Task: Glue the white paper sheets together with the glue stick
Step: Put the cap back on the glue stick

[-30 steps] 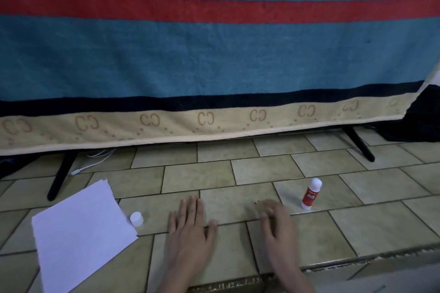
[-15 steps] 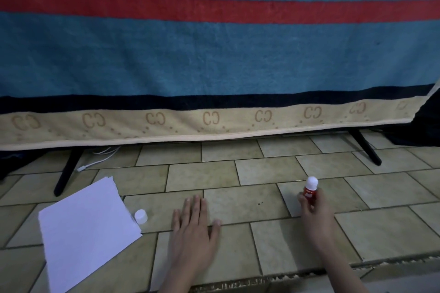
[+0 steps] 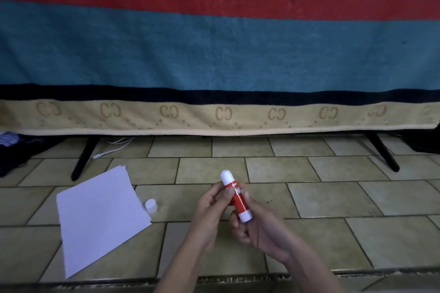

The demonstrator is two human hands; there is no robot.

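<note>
Red-and-white, light and rigid, the glue stick (image 3: 236, 198) sits low centre, where we pinch its upper barrel with the left hand (image 3: 212, 207) and clasp its base in the right hand (image 3: 258, 226), while the flimsy white paper sheets (image 3: 100, 216) lie lower left.

Both hands above the tiled floor (image 3: 321, 197), right hand (image 3: 259, 228) and left hand (image 3: 212, 207) gripping the red glue stick (image 3: 237, 197), tilted, white paper sheets (image 3: 100, 216) at left, small white cap (image 3: 151, 205) just beside them, striped blanket (image 3: 214, 54) behind
</note>
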